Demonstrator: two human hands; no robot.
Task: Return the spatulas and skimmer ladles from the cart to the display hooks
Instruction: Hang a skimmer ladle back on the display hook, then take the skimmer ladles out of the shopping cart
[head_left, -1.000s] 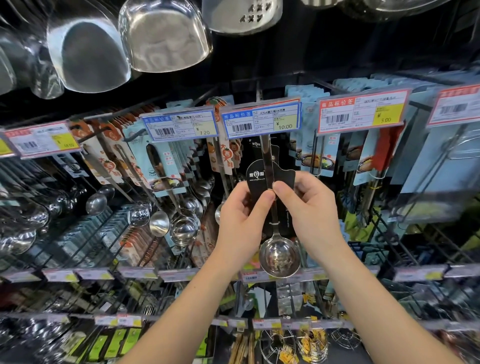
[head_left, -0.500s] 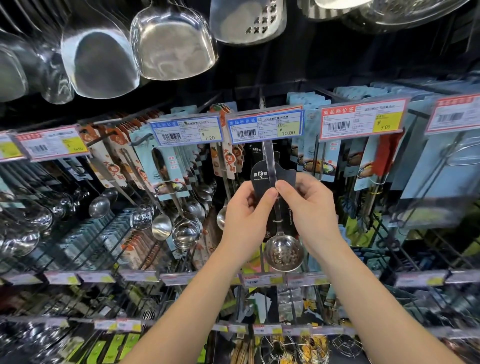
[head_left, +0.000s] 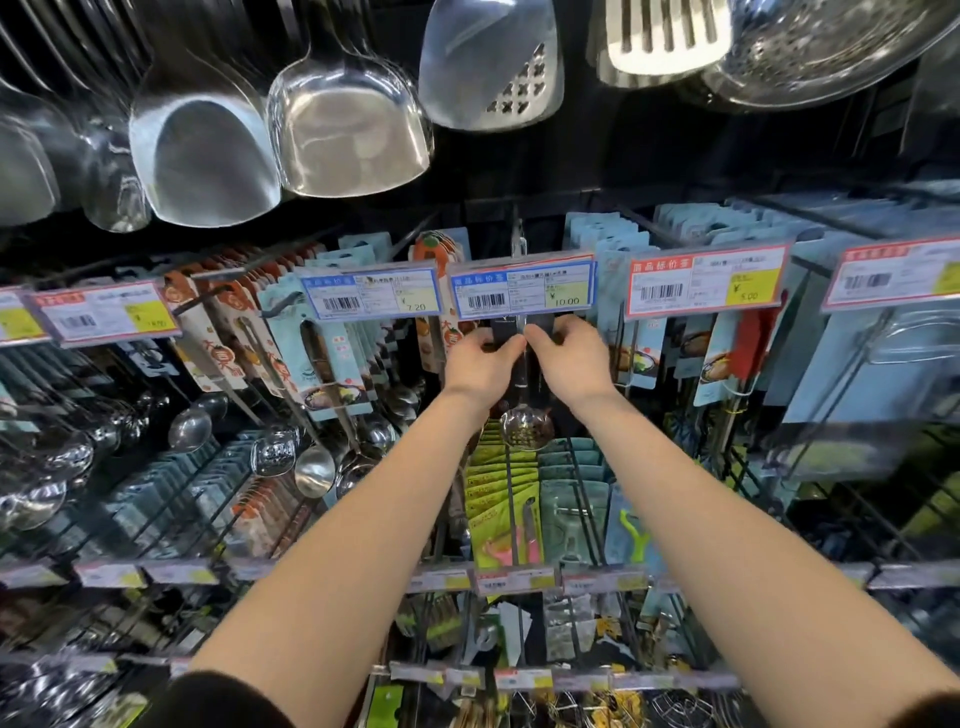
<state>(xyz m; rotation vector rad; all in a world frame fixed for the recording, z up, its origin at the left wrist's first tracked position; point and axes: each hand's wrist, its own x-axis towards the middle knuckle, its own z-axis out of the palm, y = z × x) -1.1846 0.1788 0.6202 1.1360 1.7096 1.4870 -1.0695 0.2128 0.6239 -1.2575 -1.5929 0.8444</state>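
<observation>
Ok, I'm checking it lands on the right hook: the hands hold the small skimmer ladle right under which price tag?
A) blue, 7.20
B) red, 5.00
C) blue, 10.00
C: the left hand and right hand grip the top of the skimmer ladle directly beneath the blue tag marked 10.00.

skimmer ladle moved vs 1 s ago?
Yes. The ladle rose toward the 10.00 tag; the left hand and right hand now hold it just below that tag.
</observation>
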